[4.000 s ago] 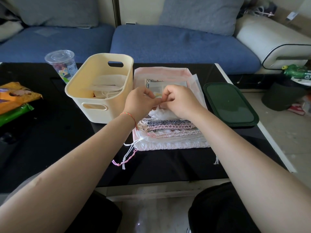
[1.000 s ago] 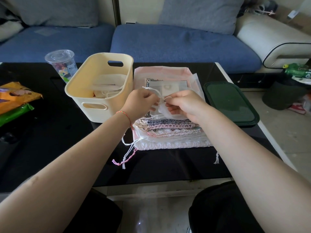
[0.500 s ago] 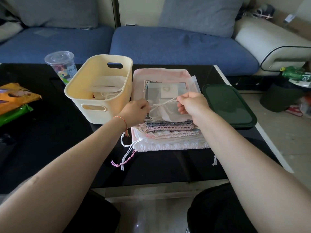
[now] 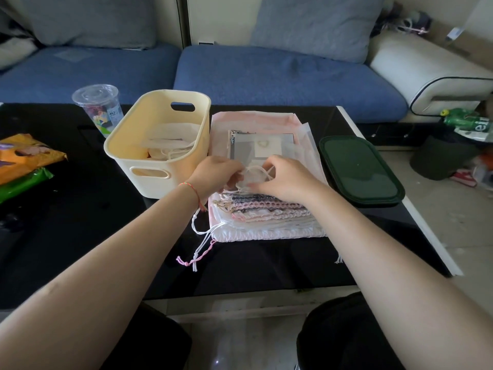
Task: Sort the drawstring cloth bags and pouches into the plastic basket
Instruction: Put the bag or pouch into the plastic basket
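A stack of drawstring cloth bags [image 4: 266, 217] in pink, white and patterned cloth lies on the black table. On top of it sits a small sheer white pouch [image 4: 250, 178] with a looped cord. My left hand [image 4: 216, 174] and my right hand [image 4: 288, 180] both pinch this pouch and its string, close together over the stack. Left of the stack stands the cream plastic basket [image 4: 160, 172], with pale pouches [image 4: 170, 142] and cords inside it.
A dark green lid [image 4: 357, 169] lies right of the stack. A clear plastic cup [image 4: 98, 108] stands behind the basket's left side. Orange and green snack packets [image 4: 24, 161] are at the far left. A blue sofa runs behind the table; the table's right edge is near.
My hands pulled the pouch's string apart half a second ago and have now come back together, lower, on the small pouch. The stack and basket have not moved.
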`<action>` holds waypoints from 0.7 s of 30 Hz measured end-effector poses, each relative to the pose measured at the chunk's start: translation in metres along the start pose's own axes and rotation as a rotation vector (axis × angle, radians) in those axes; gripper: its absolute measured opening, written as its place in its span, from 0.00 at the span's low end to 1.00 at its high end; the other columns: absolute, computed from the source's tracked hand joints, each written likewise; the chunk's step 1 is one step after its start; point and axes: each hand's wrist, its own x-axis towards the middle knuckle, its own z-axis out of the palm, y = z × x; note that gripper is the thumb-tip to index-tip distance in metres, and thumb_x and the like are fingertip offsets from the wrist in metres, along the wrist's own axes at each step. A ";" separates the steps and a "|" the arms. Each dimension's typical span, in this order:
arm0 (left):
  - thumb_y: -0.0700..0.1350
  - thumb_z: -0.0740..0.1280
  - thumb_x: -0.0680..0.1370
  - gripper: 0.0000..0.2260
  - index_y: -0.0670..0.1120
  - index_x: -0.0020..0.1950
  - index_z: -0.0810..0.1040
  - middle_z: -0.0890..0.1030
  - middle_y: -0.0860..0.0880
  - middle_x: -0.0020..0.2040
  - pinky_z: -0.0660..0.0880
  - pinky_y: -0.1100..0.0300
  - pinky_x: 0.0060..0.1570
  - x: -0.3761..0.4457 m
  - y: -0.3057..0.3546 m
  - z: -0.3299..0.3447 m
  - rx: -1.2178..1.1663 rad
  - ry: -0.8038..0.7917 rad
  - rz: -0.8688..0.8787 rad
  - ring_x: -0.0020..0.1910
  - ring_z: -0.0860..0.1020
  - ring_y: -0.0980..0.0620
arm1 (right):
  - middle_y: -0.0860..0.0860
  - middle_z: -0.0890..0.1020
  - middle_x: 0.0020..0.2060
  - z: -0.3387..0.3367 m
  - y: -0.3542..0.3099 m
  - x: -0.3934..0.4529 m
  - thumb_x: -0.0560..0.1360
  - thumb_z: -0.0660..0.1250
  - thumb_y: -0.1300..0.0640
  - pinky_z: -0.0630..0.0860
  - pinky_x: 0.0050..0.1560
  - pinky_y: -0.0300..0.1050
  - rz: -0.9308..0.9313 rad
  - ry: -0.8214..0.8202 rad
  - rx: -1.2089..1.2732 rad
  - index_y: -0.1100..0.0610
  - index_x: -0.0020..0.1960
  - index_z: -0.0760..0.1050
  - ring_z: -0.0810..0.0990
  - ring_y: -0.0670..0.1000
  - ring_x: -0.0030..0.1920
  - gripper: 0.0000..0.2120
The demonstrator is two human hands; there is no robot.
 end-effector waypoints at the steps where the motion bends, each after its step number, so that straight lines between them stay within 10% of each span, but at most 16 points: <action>1: 0.45 0.61 0.78 0.15 0.43 0.33 0.79 0.79 0.48 0.32 0.68 0.62 0.28 0.000 0.002 0.001 -0.075 0.012 0.005 0.28 0.74 0.54 | 0.47 0.78 0.51 0.002 0.000 0.001 0.70 0.72 0.42 0.78 0.52 0.51 -0.016 0.027 -0.053 0.53 0.55 0.74 0.78 0.51 0.50 0.20; 8: 0.32 0.56 0.75 0.21 0.51 0.61 0.77 0.78 0.50 0.50 0.78 0.58 0.34 -0.002 -0.002 0.003 0.017 0.089 0.067 0.33 0.76 0.50 | 0.48 0.81 0.39 -0.015 0.005 -0.006 0.74 0.67 0.61 0.67 0.29 0.30 -0.101 0.087 0.328 0.55 0.47 0.77 0.73 0.45 0.34 0.03; 12: 0.42 0.63 0.77 0.06 0.49 0.45 0.80 0.78 0.48 0.33 0.75 0.63 0.32 0.001 -0.008 -0.004 0.261 -0.007 0.065 0.29 0.75 0.52 | 0.52 0.83 0.44 -0.018 0.021 -0.003 0.76 0.67 0.59 0.70 0.41 0.39 -0.030 0.064 0.424 0.55 0.51 0.78 0.77 0.47 0.42 0.05; 16: 0.53 0.68 0.77 0.11 0.46 0.42 0.80 0.76 0.50 0.26 0.67 0.64 0.27 0.005 -0.016 -0.005 0.184 -0.012 -0.001 0.22 0.70 0.56 | 0.51 0.82 0.51 -0.017 0.042 0.008 0.79 0.65 0.54 0.70 0.42 0.40 0.061 0.115 0.400 0.55 0.56 0.77 0.78 0.51 0.52 0.08; 21: 0.53 0.65 0.78 0.15 0.44 0.39 0.78 0.83 0.43 0.35 0.70 0.63 0.29 0.009 -0.021 -0.001 0.153 0.028 -0.066 0.31 0.75 0.50 | 0.50 0.78 0.52 -0.004 0.047 0.025 0.80 0.64 0.52 0.71 0.39 0.42 0.104 0.195 0.266 0.54 0.56 0.74 0.77 0.49 0.44 0.08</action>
